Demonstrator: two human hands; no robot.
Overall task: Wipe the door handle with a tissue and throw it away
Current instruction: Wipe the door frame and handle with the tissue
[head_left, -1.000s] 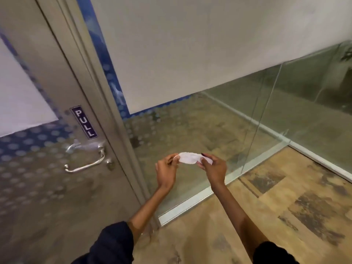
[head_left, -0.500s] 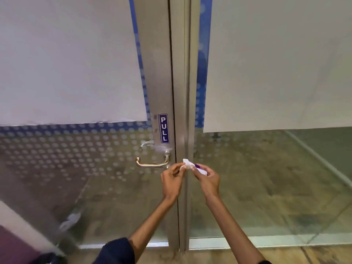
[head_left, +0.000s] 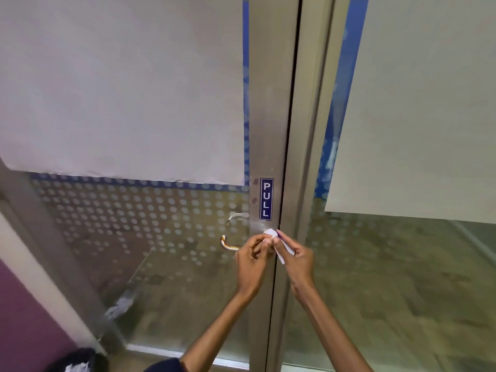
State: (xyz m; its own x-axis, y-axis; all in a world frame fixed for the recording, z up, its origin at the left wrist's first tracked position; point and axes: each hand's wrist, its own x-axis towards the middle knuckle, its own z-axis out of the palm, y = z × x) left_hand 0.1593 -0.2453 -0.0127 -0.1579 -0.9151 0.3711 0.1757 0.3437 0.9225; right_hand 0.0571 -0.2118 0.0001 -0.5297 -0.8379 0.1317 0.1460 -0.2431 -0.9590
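Note:
A curved metal door handle (head_left: 227, 245) sticks out to the left of the steel door stile, just below a blue PULL sign (head_left: 266, 199). Both hands hold a small white tissue (head_left: 271, 234) in front of the stile. My left hand (head_left: 251, 260) pinches the tissue's bunched upper end and covers the handle's right end. My right hand (head_left: 297, 260) grips the lower strip of the tissue, which trails down past its fingers. Whether the tissue touches the handle I cannot tell.
The glass door (head_left: 150, 232) has frosted dots and a white sheet (head_left: 120, 84) over its upper part. A fixed glass panel (head_left: 402, 277) stands to the right. A dark bin (head_left: 77, 361) with white scraps sits at the bottom left beside a purple wall (head_left: 24, 318).
The view has swung left and closer, from the glass panel to the door. Both hands have carried the tissue up to the handle's right end and bunched it smaller.

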